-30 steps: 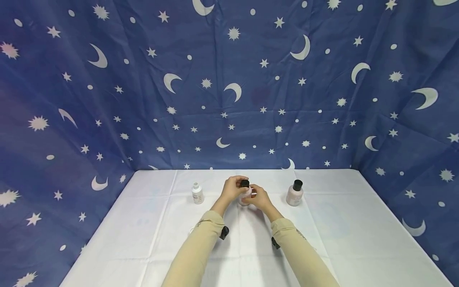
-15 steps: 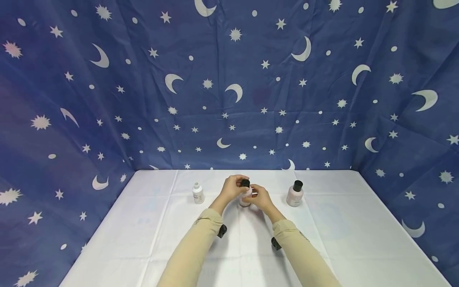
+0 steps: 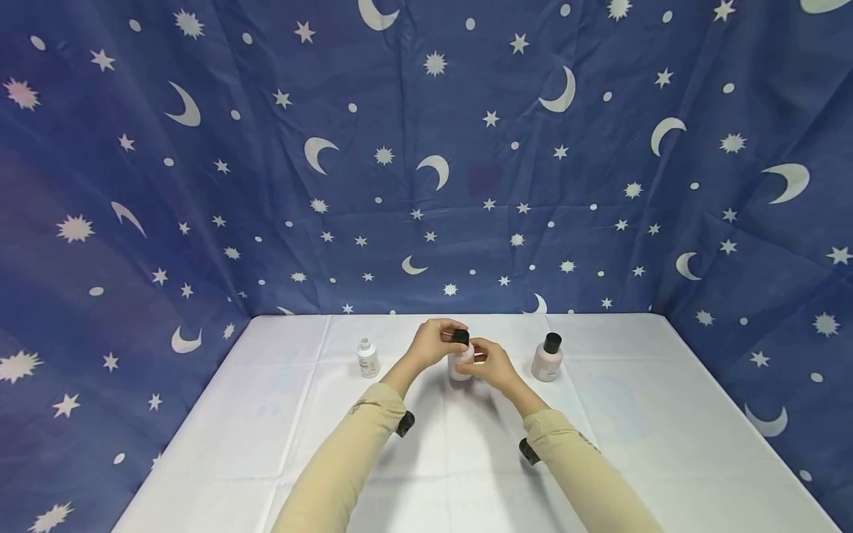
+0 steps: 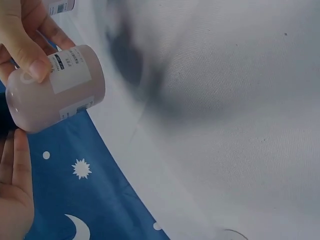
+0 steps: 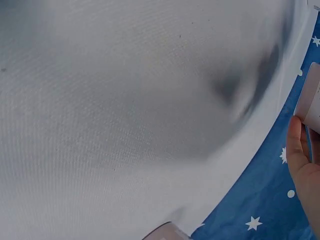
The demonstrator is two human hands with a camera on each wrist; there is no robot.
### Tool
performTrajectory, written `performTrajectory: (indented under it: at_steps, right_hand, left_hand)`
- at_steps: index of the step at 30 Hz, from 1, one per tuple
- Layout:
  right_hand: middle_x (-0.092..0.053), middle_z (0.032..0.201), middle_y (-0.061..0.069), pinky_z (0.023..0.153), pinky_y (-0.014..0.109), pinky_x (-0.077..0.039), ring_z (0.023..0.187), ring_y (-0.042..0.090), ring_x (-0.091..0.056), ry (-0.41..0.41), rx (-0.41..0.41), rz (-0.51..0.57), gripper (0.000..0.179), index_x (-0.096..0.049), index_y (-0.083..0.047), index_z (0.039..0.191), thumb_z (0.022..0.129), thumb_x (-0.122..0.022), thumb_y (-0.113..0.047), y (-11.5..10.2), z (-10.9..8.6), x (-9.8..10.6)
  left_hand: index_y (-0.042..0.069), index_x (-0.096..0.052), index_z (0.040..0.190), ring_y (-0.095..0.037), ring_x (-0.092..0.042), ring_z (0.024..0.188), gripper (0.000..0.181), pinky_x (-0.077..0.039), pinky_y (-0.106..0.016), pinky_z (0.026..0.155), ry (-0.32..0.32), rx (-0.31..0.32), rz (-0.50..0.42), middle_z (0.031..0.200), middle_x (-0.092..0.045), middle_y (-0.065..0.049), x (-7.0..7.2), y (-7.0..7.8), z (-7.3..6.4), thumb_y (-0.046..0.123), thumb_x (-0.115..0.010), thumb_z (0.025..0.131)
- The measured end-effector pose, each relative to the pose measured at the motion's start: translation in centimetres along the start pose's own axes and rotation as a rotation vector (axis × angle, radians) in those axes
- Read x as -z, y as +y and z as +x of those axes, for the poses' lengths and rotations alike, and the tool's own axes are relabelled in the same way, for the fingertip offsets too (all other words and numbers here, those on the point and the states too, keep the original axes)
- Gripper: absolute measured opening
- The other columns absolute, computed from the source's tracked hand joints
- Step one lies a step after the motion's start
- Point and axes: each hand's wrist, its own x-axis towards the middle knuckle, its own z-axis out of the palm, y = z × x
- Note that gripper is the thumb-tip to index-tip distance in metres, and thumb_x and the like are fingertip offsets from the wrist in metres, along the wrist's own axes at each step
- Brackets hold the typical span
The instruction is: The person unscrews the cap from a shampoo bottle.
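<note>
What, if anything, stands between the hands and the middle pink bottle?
Nothing visible: the left hand grips the black cap of the middle pink bottle, and the right hand holds its body. The white bottle and the other pink bottle stand off to either side, clear of both hands.

Clearances above the counter point(image 3: 673, 444). The central pink bottle point(image 3: 460, 363), gripped by the left hand point(image 3: 432, 346) and right hand point(image 3: 496, 366), blocks the middle. A gap opens between the left hand and the white bottle point(image 3: 368, 360); a narrower gap separates the right hand from the rightmost pink bottle point(image 3: 546, 363). Between the sleeves point(image 3: 348, 455) runs a corridor partly obstructed by black wrist-mounted devices point(image 3: 405, 423). Broad passage lies at either side; the star-and-moon curtain point(image 3: 466, 229) closes the rear.
</note>
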Motion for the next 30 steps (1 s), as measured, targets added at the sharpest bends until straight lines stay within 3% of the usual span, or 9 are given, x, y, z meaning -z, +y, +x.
performTrajectory:
  at_steps: [3, 11, 17, 24, 30]
  right_hand:
    - [-0.063, 0.114, 0.025, 0.081, 0.034, -0.057, 0.095, 0.033, -0.065, -0.006, 0.007, 0.018, 0.048, -0.057, 0.008, 0.119, 0.077, -0.076, -0.005, 1.3, 0.3, -0.1]
    - [-0.064, 0.113, 0.024, 0.08, 0.026, -0.056, 0.097, 0.029, -0.065, -0.013, -0.056, 0.098, 0.05, -0.057, 0.008, 0.121, 0.077, -0.076, -0.006, 0.3, -0.5, 0.0]
    - [-0.064, 0.114, 0.025, 0.08, 0.025, -0.057, 0.098, 0.03, -0.066, -0.028, -0.004, 0.086, 0.049, -0.059, 0.007, 0.119, 0.076, -0.077, -0.007, -0.8, -1.3, 0.7]
    - [-0.064, 0.113, 0.026, 0.081, 0.025, -0.057, 0.093, 0.017, -0.067, -0.07, 0.051, 0.094, 0.049, -0.058, 0.01, 0.118, 0.076, -0.077, -0.005, -1.5, -2.3, 1.6]
    - [-0.064, 0.114, 0.025, 0.082, 0.024, -0.057, 0.097, 0.024, -0.066, -0.094, 0.061, 0.079, 0.051, -0.059, 0.009, 0.119, 0.075, -0.078, -0.008, -2.5, -2.9, 2.3]
  left_hand:
    - [-0.003, -0.066, 0.111, -0.03, -0.068, 0.096, 0.033, -0.057, -0.026, 0.082, -0.007, -0.009, 0.0, 0.104, -0.069, -0.021, 0.2, 0.3, -0.3, 0.002, -0.073, 0.08]
    - [0.001, -0.068, 0.109, -0.027, -0.069, 0.093, 0.032, -0.057, -0.025, 0.079, -0.008, -0.022, 0.019, 0.102, -0.071, -0.017, 0.7, 1.4, -1.2, 0.007, -0.075, 0.079]
    - [0.003, -0.069, 0.107, -0.026, -0.07, 0.09, 0.031, -0.058, -0.025, 0.077, 0.003, -0.016, -0.006, 0.101, -0.071, -0.016, 1.1, 2.6, -2.1, 0.008, -0.076, 0.078]
    - [0.003, -0.069, 0.106, -0.026, -0.07, 0.09, 0.032, -0.058, -0.024, 0.075, -0.011, -0.025, -0.02, 0.1, -0.072, -0.015, 1.0, 3.9, -3.1, 0.008, -0.077, 0.076]
    - [0.003, -0.07, 0.105, -0.025, -0.071, 0.088, 0.031, -0.058, -0.024, 0.074, -0.003, -0.041, -0.033, 0.098, -0.072, -0.015, 1.1, 4.7, -3.6, 0.008, -0.078, 0.076]
